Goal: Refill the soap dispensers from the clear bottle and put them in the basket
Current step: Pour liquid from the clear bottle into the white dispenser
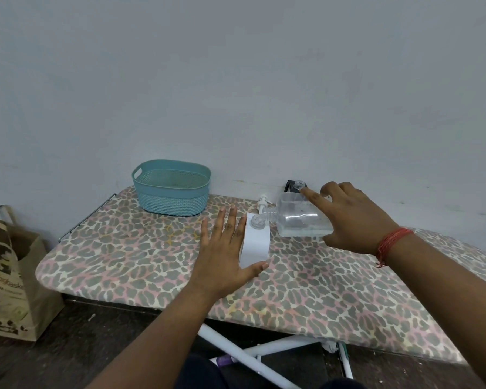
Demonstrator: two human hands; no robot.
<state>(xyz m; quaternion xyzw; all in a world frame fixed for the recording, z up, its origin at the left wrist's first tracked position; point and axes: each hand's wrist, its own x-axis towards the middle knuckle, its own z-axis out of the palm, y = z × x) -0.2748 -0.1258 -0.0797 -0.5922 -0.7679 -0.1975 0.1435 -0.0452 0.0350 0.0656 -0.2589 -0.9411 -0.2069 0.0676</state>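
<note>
A white square soap dispenser (pixel 255 243) stands on the leopard-print board (pixel 320 290) with its neck open. My left hand (pixel 225 256) steadies it, thumb in front and fingers flat against its left side. My right hand (pixel 351 217) holds the clear bottle (pixel 298 219) tipped on its side, its mouth resting over the dispenser's neck. Clear liquid lies in the bottle's lower part. A white pump head (pixel 263 203) lies behind the dispenser. The teal basket (pixel 171 186) stands empty at the back left.
A second clear bottle top and a black object (pixel 292 185) sit by the wall behind the clear bottle. A brown paper bag (pixel 14 279) stands on the floor at the left. The board's white legs (pixel 250 352) show underneath.
</note>
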